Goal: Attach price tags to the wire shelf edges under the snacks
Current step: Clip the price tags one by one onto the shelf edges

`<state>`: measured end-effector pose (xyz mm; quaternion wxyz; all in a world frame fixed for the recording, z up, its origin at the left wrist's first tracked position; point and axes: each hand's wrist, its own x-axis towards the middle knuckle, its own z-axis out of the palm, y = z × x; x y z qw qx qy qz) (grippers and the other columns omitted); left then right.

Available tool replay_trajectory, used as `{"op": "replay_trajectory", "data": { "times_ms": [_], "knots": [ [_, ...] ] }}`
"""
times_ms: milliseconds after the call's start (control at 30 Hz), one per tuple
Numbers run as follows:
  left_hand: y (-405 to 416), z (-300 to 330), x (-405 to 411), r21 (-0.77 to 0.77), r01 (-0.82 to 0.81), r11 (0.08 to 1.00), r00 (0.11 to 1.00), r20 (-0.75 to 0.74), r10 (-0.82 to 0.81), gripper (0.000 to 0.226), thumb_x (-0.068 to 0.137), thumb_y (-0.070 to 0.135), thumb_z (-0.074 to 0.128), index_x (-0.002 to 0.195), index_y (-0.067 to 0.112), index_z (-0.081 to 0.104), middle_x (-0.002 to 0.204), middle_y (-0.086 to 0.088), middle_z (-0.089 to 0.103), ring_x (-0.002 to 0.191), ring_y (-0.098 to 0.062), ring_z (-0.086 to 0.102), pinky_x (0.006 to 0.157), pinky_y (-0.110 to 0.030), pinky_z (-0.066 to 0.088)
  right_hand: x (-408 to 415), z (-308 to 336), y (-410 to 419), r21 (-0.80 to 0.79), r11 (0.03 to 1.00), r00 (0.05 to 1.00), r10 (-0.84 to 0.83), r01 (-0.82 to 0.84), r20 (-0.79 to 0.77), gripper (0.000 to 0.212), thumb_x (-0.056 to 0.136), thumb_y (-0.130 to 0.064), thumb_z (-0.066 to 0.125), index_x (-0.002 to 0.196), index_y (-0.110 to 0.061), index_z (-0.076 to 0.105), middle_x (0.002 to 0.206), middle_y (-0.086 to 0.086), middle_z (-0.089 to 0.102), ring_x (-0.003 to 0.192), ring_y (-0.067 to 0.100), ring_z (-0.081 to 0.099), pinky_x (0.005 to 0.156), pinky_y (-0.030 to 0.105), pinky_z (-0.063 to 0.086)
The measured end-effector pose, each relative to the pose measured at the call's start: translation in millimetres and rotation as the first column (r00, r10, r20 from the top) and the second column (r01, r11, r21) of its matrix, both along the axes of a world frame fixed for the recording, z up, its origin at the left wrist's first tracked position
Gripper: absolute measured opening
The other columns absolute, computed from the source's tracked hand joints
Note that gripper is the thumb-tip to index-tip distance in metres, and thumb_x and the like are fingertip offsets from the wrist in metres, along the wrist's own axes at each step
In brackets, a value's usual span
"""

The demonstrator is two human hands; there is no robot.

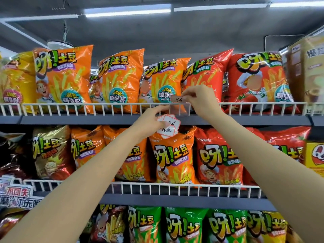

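My right hand [199, 99] pinches a small price tag [177, 98] at the top of a clear tag holder [178, 109] that hangs on the white wire rail [105, 107] of the upper shelf. The tag sits partly inside the holder, below an orange snack bag [163, 81]. My left hand [154, 120] holds a fanned stack of red-and-white price tags [169, 126] just under that rail, while its fingers touch the left edge of the holder.
Orange and red snack bags [254, 81] fill the upper shelf. A second wire rail [175, 190] fronts the middle shelf of bags, and green bags [184, 225] stand below. A brown box [308, 71] sits at the upper right.
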<state>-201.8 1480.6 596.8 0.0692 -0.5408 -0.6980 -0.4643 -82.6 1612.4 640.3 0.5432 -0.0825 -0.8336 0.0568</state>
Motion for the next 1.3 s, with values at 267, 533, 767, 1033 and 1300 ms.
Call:
{"op": "replay_trajectory", "data": {
  "times_ms": [267,533,767,1033,1300],
  "knots": [
    [-10.4,-2.5,4.1,-0.031,-0.003,1.0,0.998,-0.067,0.001,0.062,0.089,0.005,0.061,0.139,0.034,0.04,0.135,-0.025,0.049,0.051,0.005,0.055,0.062,-0.016,0.047,4.3,3.6,1.3,0.081,0.993,0.994,-0.094,0.09,0.053,0.022,0.093,-0.011,0.052,0.104,-0.013,0.07,0.105,0.01,0.069,0.092,0.02,0.06,0.076,0.03,0.047],
    [-8.2,-0.6,2.0,-0.048,-0.011,0.999,0.998,-0.055,0.008,0.066,0.089,0.006,0.061,0.142,0.036,0.036,0.136,-0.017,0.051,0.068,-0.002,0.056,0.066,-0.02,0.049,2.0,-7.6,-4.3,0.153,0.96,0.969,-0.243,0.235,0.039,0.013,0.09,-0.013,0.055,0.098,-0.013,0.065,0.096,0.01,0.068,0.09,0.028,0.059,0.064,0.034,0.046],
    [-8.1,-2.3,1.5,-0.047,-0.002,0.999,0.998,-0.056,0.0,0.068,0.087,0.006,0.063,0.142,0.036,0.035,0.145,-0.006,0.042,0.08,-0.012,0.061,0.082,-0.035,0.054,-5.6,-19.2,-4.6,0.243,0.906,0.935,-0.353,0.346,-0.016,0.023,0.095,-0.014,0.046,0.104,-0.007,0.066,0.105,0.012,0.056,0.106,0.028,0.048,0.065,0.036,0.043],
    [-5.2,-1.9,2.6,-0.033,-0.007,0.999,1.0,-0.029,0.006,0.067,0.087,0.007,0.062,0.141,0.036,0.036,0.141,-0.007,0.047,0.088,-0.012,0.065,0.083,-0.038,0.056,-3.8,-19.3,-1.6,0.267,0.897,0.933,-0.359,0.352,-0.026,0.021,0.093,-0.007,0.048,0.107,-0.015,0.061,0.103,0.009,0.062,0.101,0.027,0.052,0.06,0.032,0.038],
    [-1.6,-8.1,10.9,0.116,-0.026,0.993,0.996,-0.082,0.036,0.07,0.087,0.01,0.064,0.144,0.034,0.029,0.153,0.002,0.029,0.116,-0.027,0.056,0.09,-0.036,0.051,-1.4,-21.7,-2.0,0.234,0.908,0.93,-0.365,0.347,0.038,0.023,0.095,-0.015,0.049,0.109,-0.01,0.067,0.112,0.011,0.054,0.114,0.028,0.043,0.065,0.035,0.039]
  ]
}}
